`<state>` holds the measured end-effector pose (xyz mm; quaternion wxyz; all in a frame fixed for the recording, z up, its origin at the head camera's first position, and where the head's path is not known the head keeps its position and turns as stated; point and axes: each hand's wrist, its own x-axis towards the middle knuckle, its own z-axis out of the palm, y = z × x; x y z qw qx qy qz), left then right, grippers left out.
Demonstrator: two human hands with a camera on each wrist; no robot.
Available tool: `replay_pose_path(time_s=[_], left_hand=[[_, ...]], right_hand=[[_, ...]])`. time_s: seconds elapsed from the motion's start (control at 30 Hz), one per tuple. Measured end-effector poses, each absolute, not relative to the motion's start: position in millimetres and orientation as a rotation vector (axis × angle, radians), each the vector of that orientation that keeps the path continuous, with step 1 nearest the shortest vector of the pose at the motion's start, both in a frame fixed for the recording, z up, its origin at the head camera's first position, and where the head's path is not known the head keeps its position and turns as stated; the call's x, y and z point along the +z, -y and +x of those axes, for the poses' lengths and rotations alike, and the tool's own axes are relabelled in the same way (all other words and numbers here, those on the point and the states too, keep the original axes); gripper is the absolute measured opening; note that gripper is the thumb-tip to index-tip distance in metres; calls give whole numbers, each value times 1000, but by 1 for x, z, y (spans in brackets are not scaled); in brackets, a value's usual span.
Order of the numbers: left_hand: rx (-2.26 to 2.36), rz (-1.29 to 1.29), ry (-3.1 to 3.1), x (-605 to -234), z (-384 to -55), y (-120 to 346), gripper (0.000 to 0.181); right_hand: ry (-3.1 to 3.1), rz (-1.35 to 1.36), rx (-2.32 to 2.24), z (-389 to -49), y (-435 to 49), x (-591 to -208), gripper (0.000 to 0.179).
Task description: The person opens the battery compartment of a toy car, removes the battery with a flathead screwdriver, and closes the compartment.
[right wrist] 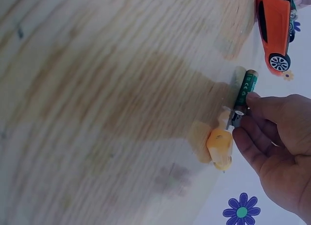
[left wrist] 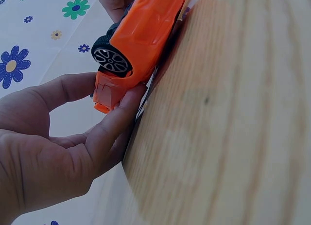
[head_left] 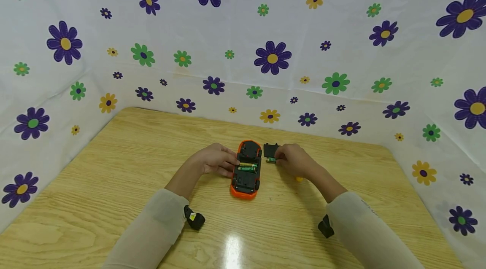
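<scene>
An orange toy car lies wheels up on the table, its black underside facing me. Two green batteries sit side by side in its uncovered compartment. My left hand grips the car from the left; in the left wrist view, thumb and fingers hold the orange body at one end, near a black wheel. To the right of the car, my right hand pinches another green battery low at the table, its lower end partly hidden by the fingers.
A black battery cover lies just beyond the right fingers. Beneath the right hand is a small yellow object, mostly hidden from the head view. Flower-patterned white sheeting rises behind the wooden table and along both sides.
</scene>
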<state>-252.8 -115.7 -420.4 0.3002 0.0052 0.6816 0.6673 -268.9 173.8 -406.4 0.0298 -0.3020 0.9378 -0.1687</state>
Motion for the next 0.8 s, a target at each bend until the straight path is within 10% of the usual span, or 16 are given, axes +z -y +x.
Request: replay_pose_path(time_s=[0.8], left_hand=[[1770,12,-1795,-419,-253,117,51]], right_hand=[[-2777,-1176,-601,-249,-135,-383,10]])
